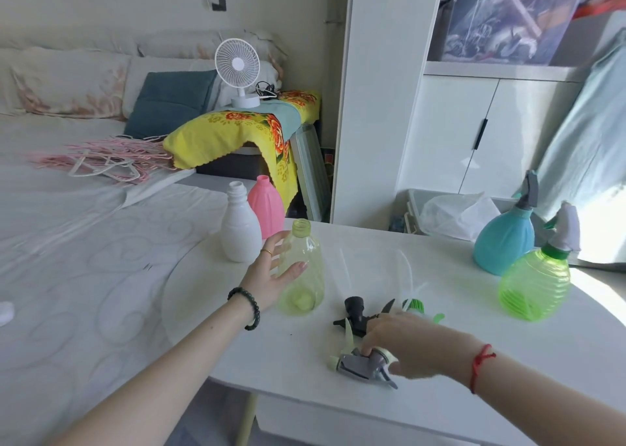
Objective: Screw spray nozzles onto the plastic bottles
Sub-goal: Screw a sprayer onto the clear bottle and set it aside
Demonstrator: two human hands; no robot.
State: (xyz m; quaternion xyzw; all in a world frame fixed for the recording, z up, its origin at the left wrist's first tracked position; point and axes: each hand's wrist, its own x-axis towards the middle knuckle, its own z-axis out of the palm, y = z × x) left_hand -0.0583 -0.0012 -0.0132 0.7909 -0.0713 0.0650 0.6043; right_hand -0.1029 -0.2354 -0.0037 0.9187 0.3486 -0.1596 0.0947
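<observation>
2 of 5 bottles look done: the blue bottle (504,242) and the bright green bottle (535,286), both w/ nozzles on, stand together at the right end of the white table (474,371).

3 left, all open-necked, at the table's left end: the white bottle (240,225), the pink bottle (267,208) just behind it, and the pale yellow-green bottle (303,273) in front.

Left hand (271,276) is spread wide, fingers and thumb curving round the pale bottle's side; looks like it's touching or about to, not yet closed on it.

Right hand (406,344) is down over the loose nozzles near the table's front edge. Fingers curl onto the grey nozzle (362,366), which has a pale green tip; a grasp seems to be forming, but can't tell if it's lifted or firmly pinched.

Beside it lie a black nozzle (355,313) and a green-capped nozzle (415,307), partly hidden by the hand, w/ clear dip tubes trailing toward the table's middle. So 3 nozzles for 3 bottles.

Judgement: approx. 2/5 done; next is likely grey nozzle onto the pale bottle.
</observation>
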